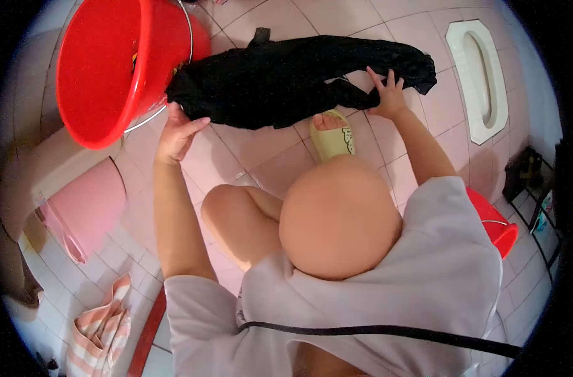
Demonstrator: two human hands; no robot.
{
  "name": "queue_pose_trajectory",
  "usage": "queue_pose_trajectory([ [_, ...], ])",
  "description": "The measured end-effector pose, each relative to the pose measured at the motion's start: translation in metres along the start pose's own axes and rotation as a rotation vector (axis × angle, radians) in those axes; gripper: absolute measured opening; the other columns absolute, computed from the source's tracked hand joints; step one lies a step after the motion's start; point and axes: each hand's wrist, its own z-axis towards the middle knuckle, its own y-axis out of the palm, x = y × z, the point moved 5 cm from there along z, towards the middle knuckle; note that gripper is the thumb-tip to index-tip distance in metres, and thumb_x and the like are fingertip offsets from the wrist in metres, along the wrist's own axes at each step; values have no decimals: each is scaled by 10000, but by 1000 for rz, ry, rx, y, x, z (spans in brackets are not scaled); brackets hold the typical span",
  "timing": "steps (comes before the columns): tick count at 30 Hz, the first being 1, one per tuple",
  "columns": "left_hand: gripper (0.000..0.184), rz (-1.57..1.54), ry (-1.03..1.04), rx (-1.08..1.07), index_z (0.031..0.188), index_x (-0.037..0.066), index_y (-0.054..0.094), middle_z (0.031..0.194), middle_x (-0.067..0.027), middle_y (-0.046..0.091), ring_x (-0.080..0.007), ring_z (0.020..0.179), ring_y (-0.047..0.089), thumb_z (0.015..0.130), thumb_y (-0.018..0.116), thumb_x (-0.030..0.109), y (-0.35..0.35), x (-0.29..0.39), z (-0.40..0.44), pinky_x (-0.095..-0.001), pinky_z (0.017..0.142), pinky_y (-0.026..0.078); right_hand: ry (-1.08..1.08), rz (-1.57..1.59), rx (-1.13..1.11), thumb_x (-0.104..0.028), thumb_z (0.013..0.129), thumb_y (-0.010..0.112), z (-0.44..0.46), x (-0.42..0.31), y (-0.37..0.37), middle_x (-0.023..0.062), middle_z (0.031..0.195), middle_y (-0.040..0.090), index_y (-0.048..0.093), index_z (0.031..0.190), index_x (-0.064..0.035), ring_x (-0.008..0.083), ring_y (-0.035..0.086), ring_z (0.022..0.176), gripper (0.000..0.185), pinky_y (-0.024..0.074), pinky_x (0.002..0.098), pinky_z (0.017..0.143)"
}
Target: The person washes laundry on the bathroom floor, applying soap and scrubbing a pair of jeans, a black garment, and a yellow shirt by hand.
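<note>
A long black garment (267,78) stretches sideways in front of me, over the tiled floor; its exact kind cannot be made out. My left hand (176,133) grips its left end, close to the large red bucket (138,75), with the thumb along the lower edge. Toward the right end, my right hand (388,95) has hold of the cloth, its fingers somewhat spread and partly behind a fold. A gap in the fabric shows just left of those fingers. Under the garment's lower edge, a pale yellow-green slipper (336,141) is on one foot.
A white squat toilet (481,81) is set in the floor at the right. A smaller red bucket (497,226) stands beside me on the right. On the left are a pink container (88,204) and a striped towel (101,333). Pink tiles (286,160) cover the floor.
</note>
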Motion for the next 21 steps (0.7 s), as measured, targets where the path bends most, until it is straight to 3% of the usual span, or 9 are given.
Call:
queue_pose_trajectory([
  [2,837,170,34,5,1364,86,278,1352,-55,398,-195,1231,396,660,683,-112,-1,4,-5,-326,1007,357,137,-46,47,-440,572,800,-3,3,-7,237,1399,278,184,1426,-360,499,277,1243,1057,359,540,972],
  [5,886,387,10,1,1378,64,280,1321,-50,434,-170,1192,420,621,691,-144,-9,10,-16,-299,1007,353,174,144,94,-310,733,677,21,52,16,203,1175,545,516,1189,-104,395,510,1084,527,457,465,835],
  [7,878,720,-27,-77,1391,48,288,1306,-54,455,-150,1164,442,630,683,-140,-8,17,-29,-284,984,374,221,165,92,-283,788,618,37,75,5,208,968,627,591,1004,-22,369,595,931,339,476,454,791],
  [9,783,623,1,-77,1371,29,347,1271,-67,495,-138,1136,465,676,690,-89,-25,20,-43,-266,972,377,413,261,277,-294,796,609,53,103,-38,228,920,633,609,994,-19,389,602,895,339,474,466,783],
  [13,469,857,204,253,1197,6,528,1019,-93,631,-136,921,580,756,687,36,-77,33,-71,-260,841,450,415,57,613,-267,834,580,65,166,-145,203,894,650,606,983,11,354,626,850,316,483,415,768],
  [16,341,966,270,462,1090,6,593,859,-104,667,-144,756,619,785,687,126,-63,37,-87,-275,717,488,167,-10,808,-93,783,582,71,172,-209,197,937,619,582,1016,-6,387,576,881,249,465,437,796],
  [18,370,1084,335,606,1063,23,610,812,-128,675,-180,674,641,777,705,237,-41,35,-93,-303,629,503,85,-84,858,-7,723,573,67,165,-232,212,1003,551,558,1076,-66,395,520,946,358,441,442,831],
  [19,404,1108,295,605,1075,20,609,838,-143,678,-199,701,655,763,714,255,-35,23,-91,-314,649,509,36,-130,786,-94,789,582,75,177,-233,239,1006,559,563,1095,-80,412,525,961,306,425,430,863],
  [21,420,934,329,442,1083,-19,598,876,-164,670,-204,775,652,752,717,210,-25,-19,-75,-309,721,508,259,267,766,-219,869,520,95,222,-199,239,1107,535,547,1164,-117,400,517,1029,313,416,428,884],
])
